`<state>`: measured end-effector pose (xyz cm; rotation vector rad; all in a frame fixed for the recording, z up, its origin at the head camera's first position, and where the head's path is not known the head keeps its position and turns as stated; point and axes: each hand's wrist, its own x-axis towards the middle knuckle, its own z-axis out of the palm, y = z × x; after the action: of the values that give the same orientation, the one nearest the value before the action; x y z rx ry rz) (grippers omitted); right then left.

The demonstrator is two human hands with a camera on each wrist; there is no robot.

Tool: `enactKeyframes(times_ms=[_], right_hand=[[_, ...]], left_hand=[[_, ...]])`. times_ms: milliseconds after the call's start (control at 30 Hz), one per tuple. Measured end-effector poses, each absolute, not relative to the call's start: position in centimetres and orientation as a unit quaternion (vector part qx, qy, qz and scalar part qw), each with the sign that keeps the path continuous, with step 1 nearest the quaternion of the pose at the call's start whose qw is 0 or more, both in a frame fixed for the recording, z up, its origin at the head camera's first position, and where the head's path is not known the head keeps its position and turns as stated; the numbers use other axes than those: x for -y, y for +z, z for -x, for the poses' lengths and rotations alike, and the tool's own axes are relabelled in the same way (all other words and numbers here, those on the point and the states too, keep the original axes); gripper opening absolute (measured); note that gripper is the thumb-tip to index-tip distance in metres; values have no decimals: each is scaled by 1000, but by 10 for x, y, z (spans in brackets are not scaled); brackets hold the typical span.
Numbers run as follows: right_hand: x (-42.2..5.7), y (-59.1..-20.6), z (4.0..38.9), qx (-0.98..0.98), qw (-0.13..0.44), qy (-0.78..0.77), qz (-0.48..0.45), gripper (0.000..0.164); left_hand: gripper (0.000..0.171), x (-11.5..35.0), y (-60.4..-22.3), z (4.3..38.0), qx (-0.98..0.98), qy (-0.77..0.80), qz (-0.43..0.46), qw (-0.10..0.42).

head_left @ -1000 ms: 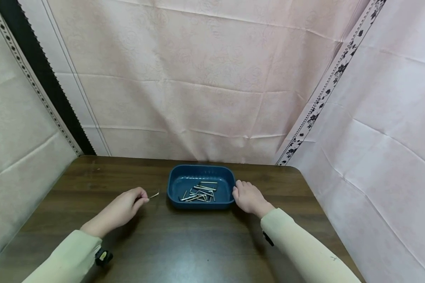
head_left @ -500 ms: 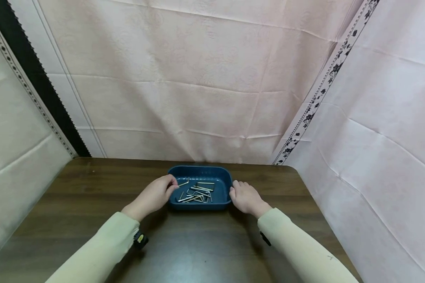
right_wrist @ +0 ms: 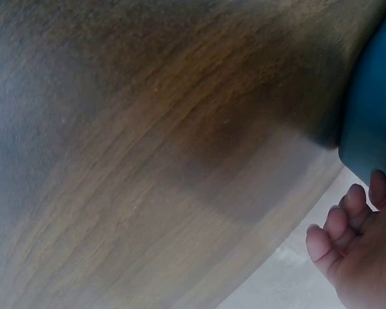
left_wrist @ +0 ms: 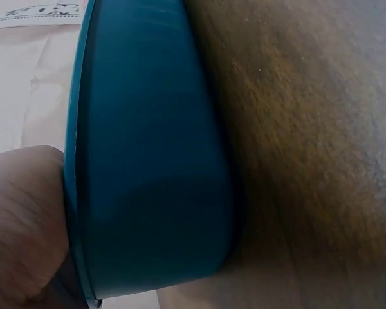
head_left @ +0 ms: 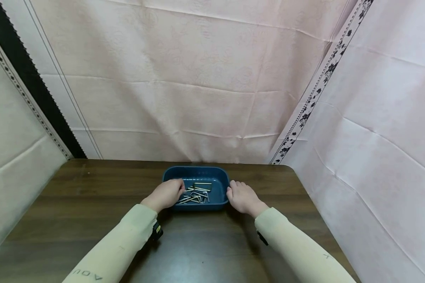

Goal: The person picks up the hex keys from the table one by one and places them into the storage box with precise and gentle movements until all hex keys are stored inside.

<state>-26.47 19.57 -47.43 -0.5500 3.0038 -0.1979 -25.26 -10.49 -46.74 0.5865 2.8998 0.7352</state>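
A blue plastic tray point(head_left: 217, 175) stands near the table's far edge, with several L-shaped hex keys point(head_left: 198, 194) heaped inside it. My left hand point(head_left: 165, 193) reaches over the tray's left rim with curled fingers. Its fingertips are down among the hex keys and hidden, so what they hold cannot be seen. In the left wrist view the tray's outer wall point(left_wrist: 148, 148) fills the middle, the hand at its rim. My right hand point(head_left: 246, 199) grips the tray's right end; the right wrist view shows its fingers bent beside the tray's corner point(right_wrist: 367, 129).
The dark wooden table point(head_left: 191, 243) spreads around the tray. Pale patterned cloth point(head_left: 198, 98) hangs behind the table's far edge, with more cloth at both sides. A dark wrist device point(head_left: 156, 231) sits below my left cuff.
My left hand, pinching a hex key, has moved right from beside the tray, over its left rim and down into it. The right hand stays at the tray's right end.
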Motion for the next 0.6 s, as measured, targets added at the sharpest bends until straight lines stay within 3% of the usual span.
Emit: enactKeyframes(times_ms=[233,400,467,600], right_hand=[[-195,-474,266,-980,38,-67,181,29],[-192,-474,269,-983,28,-52,175,33],[-190,-472,269,-985,13,-31,167,37],[-185,-465,264,-988,-48,9,150,48]], left_hand=[[10,106,-470,255,-949,254,-179,54],[9,110,-471,253,-940,283,-189,-7],[20,113,-468,248,-938,280,-198,-51],[58,124,-459,230,-948,215,-197,-124]])
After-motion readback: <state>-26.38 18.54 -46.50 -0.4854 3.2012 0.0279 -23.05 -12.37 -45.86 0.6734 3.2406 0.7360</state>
